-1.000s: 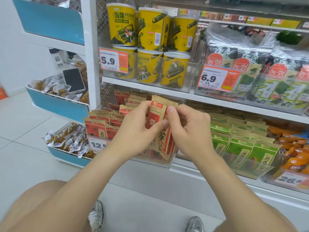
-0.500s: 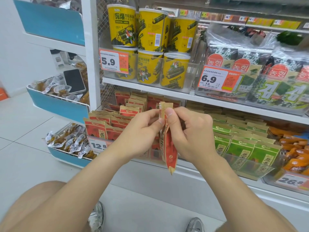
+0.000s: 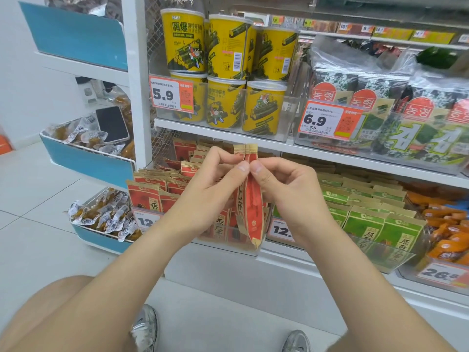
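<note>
Two or three red and tan snack packets [image 3: 250, 199] hang edge-on in front of the lower shelf, their tan tops sticking up above my fingers. My left hand [image 3: 210, 189] pinches them near the top from the left. My right hand [image 3: 286, 191] pinches the same spot from the right, thumb against thumb. Behind my hands, a clear bin [image 3: 228, 246] holds several more red packets [image 3: 152, 196] standing in rows.
Green packets [image 3: 375, 219] fill the bin to the right, orange ones [image 3: 446, 224] beyond. Yellow tubs [image 3: 228, 72] and seaweed packs [image 3: 406, 110] sit on the shelf above. Blue side bins [image 3: 88, 163] at left hold wrapped snacks and a phone [image 3: 111, 123]. My shoes [image 3: 144, 326] are on the floor below.
The packets were fanned face-on in the bin. Both hands have lifted them slightly and turned them edge-on, drawing them out in front of the bin.
</note>
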`<action>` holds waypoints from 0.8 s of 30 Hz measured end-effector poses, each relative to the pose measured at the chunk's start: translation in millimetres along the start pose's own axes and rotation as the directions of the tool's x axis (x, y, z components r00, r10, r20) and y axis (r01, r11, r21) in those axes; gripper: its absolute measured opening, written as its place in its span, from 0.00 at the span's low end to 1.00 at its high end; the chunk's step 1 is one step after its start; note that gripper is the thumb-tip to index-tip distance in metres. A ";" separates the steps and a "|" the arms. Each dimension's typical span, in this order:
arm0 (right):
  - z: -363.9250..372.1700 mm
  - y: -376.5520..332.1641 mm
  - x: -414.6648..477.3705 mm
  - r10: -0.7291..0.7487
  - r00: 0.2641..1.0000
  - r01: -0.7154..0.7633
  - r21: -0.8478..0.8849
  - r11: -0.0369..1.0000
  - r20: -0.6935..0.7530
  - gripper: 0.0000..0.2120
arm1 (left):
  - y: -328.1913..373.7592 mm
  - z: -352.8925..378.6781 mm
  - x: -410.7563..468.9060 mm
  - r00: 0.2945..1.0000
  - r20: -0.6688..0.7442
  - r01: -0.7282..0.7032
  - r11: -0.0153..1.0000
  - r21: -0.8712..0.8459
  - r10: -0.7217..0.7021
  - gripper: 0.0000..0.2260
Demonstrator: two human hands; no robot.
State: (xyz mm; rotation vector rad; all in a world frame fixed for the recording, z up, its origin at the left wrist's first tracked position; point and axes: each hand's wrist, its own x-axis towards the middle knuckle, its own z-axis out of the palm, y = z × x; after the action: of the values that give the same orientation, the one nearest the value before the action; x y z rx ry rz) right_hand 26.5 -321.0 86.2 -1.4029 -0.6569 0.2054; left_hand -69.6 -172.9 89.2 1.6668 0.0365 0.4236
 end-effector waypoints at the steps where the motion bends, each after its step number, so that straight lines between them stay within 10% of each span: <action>1: -0.5 0.2 0.5 0.010 1.000 -0.010 0.013 1.000 -0.016 0.05 | 0.4 0.1 -0.6 1.000 0.003 0.002 1.000 0.016 -0.002 0.15; 18: 3.0 -0.6 0.7 0.048 0.997 -0.043 0.088 0.995 -0.057 0.07 | -3.3 9.6 4.5 0.994 -0.004 0.107 0.994 -0.014 -0.108 0.12; 24: -4.8 -2.5 1.7 0.090 0.985 -0.039 -0.317 0.948 0.148 0.17 | -2.5 7.6 6.6 0.964 -0.243 0.098 0.994 -0.053 -0.108 0.20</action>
State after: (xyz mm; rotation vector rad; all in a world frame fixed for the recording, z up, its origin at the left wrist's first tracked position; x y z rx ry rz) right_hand 29.9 -324.7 89.0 -1.7282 -0.8028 0.2772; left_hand -60.7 -178.1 87.9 1.5569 0.2950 0.5464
